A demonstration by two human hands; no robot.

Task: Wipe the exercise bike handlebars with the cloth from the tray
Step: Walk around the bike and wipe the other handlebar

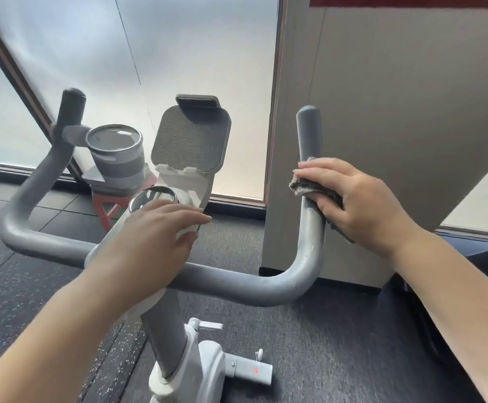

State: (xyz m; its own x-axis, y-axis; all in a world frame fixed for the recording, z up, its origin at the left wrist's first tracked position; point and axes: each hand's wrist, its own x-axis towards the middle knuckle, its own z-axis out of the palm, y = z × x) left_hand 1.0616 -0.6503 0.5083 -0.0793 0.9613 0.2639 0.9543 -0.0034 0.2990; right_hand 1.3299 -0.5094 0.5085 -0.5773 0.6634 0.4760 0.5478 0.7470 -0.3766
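Right hand (361, 202) pressing grey cloth (305, 187) around upright handlebar (311, 216), left hand (152, 231) flat on console (fingers spread)

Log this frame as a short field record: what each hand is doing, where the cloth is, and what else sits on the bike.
right hand: wraps the grey frayed cloth around the right upright of the grey tubular handlebars
left hand: flat, palm down on the white centre console, holding nothing
cup holder: grey ringed cup, beside the left upright
device mount: grey mesh pad, empty
floor: dark speckled rubber
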